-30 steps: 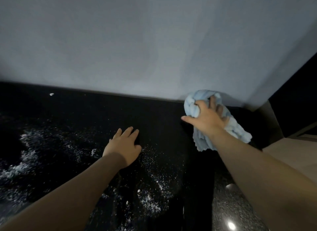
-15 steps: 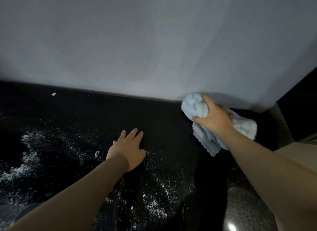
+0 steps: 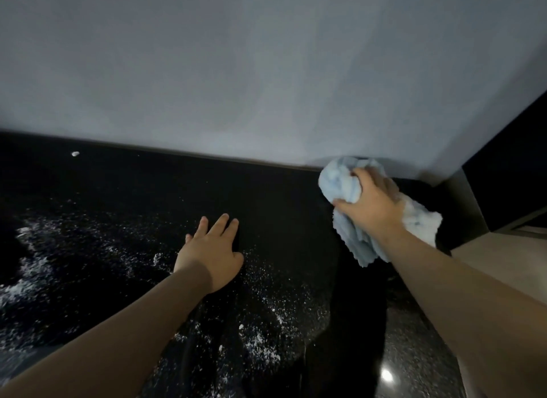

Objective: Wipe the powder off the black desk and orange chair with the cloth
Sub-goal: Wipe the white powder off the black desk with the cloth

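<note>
Powder: white powder point(image 3: 260, 347) is scattered thickly over the near and left parts of the black bench point(image 3: 281, 196). None of it is judged to have been wiped yet.
Left hand: the left hand point(image 3: 211, 254) is laid flat on the bench at the edge of the powder, with the fingers straight and slightly spread and nothing held. It is judged to be planted there as a brace for the long reach.
Right hand: the right hand point(image 3: 370, 203) is stretched towards the far right corner, with the fingers curled round the cloth.
Cloth: the pale blue cloth point(image 3: 340, 184) is bunched into a wad and held close to where bench and wall meet. A loose end hangs below the wrist. The bunching is judged to give a firm pad for a sweep back across the powder.
Speck: a lone white lump point(image 3: 75, 153) is seen far left, near the wall.
Wall: a plain grey wall point(image 3: 266, 72) closes the back edge.
Chair: no orange chair is seen.
</note>
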Action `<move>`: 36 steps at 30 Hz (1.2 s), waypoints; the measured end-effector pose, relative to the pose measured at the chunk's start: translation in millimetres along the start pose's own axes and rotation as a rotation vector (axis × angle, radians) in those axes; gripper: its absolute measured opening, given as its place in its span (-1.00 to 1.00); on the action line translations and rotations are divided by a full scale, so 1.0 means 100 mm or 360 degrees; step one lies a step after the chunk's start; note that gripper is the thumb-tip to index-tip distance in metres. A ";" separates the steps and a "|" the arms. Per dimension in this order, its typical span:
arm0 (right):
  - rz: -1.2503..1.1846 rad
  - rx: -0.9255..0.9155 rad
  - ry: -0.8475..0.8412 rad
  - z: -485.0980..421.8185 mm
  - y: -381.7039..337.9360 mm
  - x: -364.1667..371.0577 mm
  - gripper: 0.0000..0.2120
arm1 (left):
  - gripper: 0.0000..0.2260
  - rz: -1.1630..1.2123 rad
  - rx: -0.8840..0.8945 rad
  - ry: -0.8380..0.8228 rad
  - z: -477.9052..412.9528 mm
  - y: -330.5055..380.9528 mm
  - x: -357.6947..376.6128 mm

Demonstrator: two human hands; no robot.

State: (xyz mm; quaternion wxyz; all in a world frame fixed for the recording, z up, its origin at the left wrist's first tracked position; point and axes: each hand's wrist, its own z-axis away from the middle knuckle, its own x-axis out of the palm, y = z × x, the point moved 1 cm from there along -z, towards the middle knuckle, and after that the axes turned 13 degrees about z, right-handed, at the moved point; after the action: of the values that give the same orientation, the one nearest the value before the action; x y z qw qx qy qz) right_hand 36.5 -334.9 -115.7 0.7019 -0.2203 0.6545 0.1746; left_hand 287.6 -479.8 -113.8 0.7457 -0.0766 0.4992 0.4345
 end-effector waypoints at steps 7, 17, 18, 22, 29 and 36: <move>-0.0521 -0.0809 -0.0130 0.95 -0.38 0.06 -0.76 | -0.42 -0.0010 0.0012 0.0023 0.03 0.01 0.03; 0.0018 -0.0281 -0.0102 0.75 -0.41 0.12 -0.42 | -0.46 0.0072 0.0083 0.0235 0.02 -0.06 0.15; -0.0012 -0.0419 -0.0024 1.00 -0.47 0.16 -0.48 | -0.46 0.0069 0.0095 0.0254 0.02 -0.08 0.17; -0.0099 -0.1044 0.0436 1.46 -0.44 0.16 -0.75 | -0.47 0.0126 0.0133 0.0259 0.08 -0.11 0.19; -0.0075 -0.0199 0.0394 1.03 -0.40 0.03 -0.84 | -0.49 0.0161 0.0175 0.0217 0.36 -0.15 0.32; -0.0283 -0.0629 0.0055 1.59 -0.37 0.11 -0.89 | -0.50 0.0190 0.0222 0.0178 0.73 -0.25 0.44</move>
State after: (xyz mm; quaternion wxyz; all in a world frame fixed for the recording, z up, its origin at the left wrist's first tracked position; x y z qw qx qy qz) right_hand 190.8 -281.3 -116.4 0.6463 -0.4134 0.5974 0.2332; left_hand 360.6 -430.2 -121.3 0.6930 -0.0186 0.5728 0.4374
